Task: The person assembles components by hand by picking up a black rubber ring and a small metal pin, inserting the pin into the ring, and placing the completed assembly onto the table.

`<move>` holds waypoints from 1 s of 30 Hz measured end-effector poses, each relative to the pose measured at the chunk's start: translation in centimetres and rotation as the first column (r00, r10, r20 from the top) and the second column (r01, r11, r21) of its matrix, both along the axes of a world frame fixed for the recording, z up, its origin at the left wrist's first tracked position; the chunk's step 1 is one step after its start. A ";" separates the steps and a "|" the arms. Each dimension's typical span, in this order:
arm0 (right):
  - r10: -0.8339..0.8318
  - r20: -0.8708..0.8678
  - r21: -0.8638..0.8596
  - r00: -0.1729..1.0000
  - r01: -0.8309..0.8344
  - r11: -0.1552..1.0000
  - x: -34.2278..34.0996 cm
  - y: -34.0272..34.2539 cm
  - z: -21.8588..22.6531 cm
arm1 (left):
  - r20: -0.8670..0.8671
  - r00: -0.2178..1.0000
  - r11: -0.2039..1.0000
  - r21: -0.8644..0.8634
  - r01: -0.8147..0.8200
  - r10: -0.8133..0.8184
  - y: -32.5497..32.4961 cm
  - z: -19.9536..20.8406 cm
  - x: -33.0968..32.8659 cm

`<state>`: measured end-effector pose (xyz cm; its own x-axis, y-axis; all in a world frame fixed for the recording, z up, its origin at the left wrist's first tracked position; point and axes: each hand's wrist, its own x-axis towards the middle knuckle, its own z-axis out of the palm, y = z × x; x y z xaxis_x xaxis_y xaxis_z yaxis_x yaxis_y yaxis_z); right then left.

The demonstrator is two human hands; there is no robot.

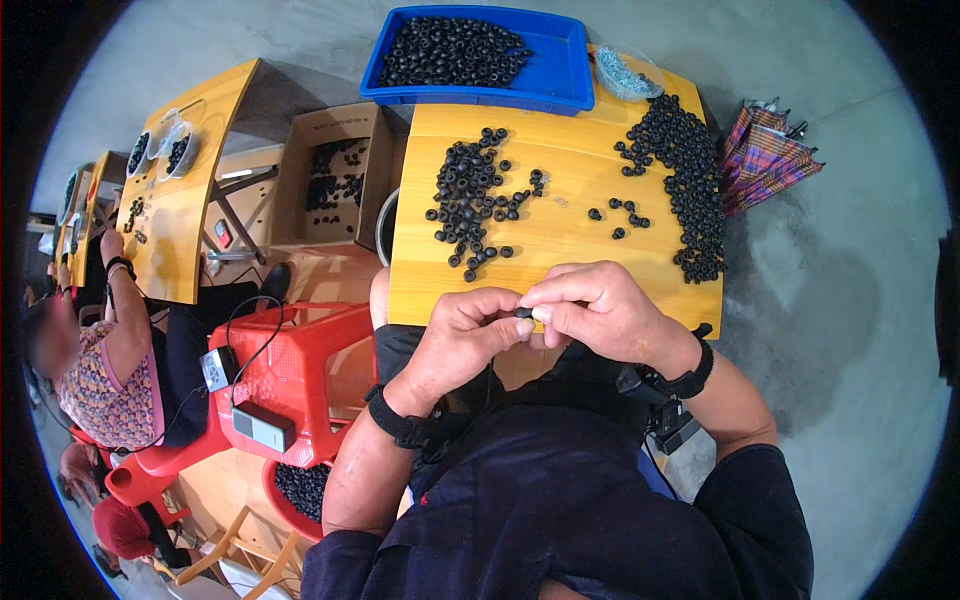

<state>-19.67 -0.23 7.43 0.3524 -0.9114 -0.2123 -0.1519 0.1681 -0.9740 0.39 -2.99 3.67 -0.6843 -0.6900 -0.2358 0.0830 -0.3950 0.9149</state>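
Just past the near edge of the yellow table (570, 130), both my hands meet over my lap. My left hand (460, 335) pinches a small round black piece (524, 313) between thumb and forefinger. The thumb and forefinger of my right hand (595, 308) close on the same piece from the other side. Whether a smaller part sits between the fingertips is hidden. Ahead on the left lies a loose heap of black ring-like pieces (465, 195). A larger spread of similar black pieces (690, 180) runs down the right edge, with several loose ones beside it.
A blue tray (555, 75) partly filled with black pieces stands at the far edge, beside a clear bowl (625, 75) of small light-blue parts. Left are a cardboard box (330, 220), a red stool (285, 350) and a seated person (115, 370). A plaid umbrella (760, 155) lies right.
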 end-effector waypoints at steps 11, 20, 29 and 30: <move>-0.098 0.174 0.339 0.980 0.033 0.940 -0.7 0.6 0.4 | -0.018 0.999 0.993 -0.107 -0.052 0.050 0.9 0.3 -0.4; -0.159 0.239 0.390 0.958 0.055 0.919 -0.5 1.9 1.0 | 0.048 0.996 0.967 -0.246 -0.064 0.078 1.7 0.2 -0.8; -0.132 0.287 0.358 0.949 0.022 0.934 -0.6 2.5 0.4 | 0.119 0.993 0.896 -0.437 0.078 -0.029 1.0 1.3 -0.4; -0.144 0.295 0.389 0.944 0.019 0.921 -0.6 2.3 0.4 | 0.140 0.990 0.899 -0.429 0.093 -0.036 0.9 1.3 -0.5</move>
<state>-20.31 2.12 7.85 0.3852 -0.8136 -0.4355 0.1793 0.5289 -0.8295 -0.06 -2.04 5.02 -0.7155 -0.6985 -0.0103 -0.0556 0.0422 0.9976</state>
